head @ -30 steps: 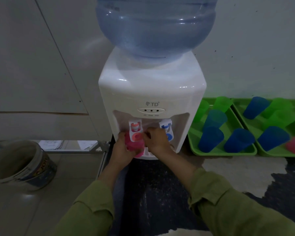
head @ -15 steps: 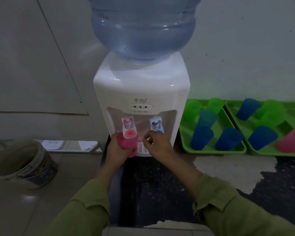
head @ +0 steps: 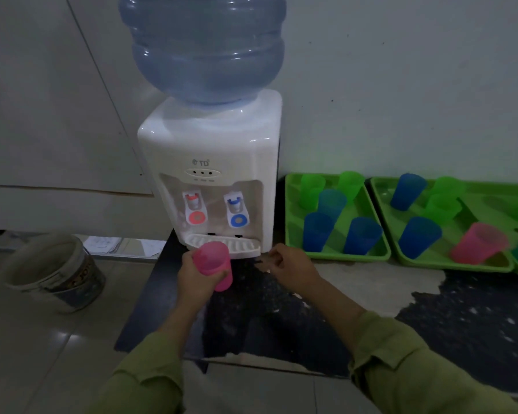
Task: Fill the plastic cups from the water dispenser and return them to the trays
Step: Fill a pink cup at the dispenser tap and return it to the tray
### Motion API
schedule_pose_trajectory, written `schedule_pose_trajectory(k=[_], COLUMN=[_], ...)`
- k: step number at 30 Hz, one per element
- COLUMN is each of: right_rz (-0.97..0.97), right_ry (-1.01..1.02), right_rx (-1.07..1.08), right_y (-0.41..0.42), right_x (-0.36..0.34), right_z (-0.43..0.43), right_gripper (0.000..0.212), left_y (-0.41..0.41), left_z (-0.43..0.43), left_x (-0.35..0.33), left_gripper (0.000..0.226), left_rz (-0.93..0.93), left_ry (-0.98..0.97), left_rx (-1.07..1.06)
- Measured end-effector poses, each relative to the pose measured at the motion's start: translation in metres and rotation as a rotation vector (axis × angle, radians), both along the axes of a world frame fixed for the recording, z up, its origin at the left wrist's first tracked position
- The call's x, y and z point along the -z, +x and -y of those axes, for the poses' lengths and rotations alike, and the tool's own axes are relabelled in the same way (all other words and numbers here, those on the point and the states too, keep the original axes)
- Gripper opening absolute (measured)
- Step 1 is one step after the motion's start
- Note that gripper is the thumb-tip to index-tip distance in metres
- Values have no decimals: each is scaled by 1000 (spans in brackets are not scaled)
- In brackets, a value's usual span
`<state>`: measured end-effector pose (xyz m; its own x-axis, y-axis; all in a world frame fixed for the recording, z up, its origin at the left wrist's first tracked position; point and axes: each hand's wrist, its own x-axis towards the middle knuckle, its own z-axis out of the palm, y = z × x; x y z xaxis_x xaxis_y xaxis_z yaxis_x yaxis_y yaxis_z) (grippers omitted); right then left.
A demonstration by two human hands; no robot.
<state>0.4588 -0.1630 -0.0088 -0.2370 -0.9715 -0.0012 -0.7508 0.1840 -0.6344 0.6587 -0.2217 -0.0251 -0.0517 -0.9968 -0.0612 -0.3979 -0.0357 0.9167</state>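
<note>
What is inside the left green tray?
The left tray holds five cups: left green cup, right green cup, teal cup, left blue cup, right blue cup. Any water inside them cannot be seen.

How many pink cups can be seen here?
2. One pink cup is gripped in the left hand, just before the water dispenser's drip tray. The other pink cup sits near the front of the right-hand green tray. More may be cut off at the right edge.
</note>
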Motion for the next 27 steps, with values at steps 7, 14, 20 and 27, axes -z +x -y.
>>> schedule_pose_trajectory(k=[7,14,20,27], right_rz=[49,115,196,254], right_ry=[-32,-114,-213,-280], right_rx=[-93,-95,-6,145], right_y=[-52,-103,-155,-228], right_x=[-1,-39,-64,-79], right_z=[-56,-88,-96,-92], right_gripper=[48,73,69,63], left_y=[-61,-143,-216,-304], left_z=[-53,-79,-75,-55], left_x=[-22,-60,-85,-96], left_gripper=[77,68,69,71], left_rz=[-78,-153,-171,-196], left_ry=[-76,-205,-292,-272], left_rx=[108,296,408,566])
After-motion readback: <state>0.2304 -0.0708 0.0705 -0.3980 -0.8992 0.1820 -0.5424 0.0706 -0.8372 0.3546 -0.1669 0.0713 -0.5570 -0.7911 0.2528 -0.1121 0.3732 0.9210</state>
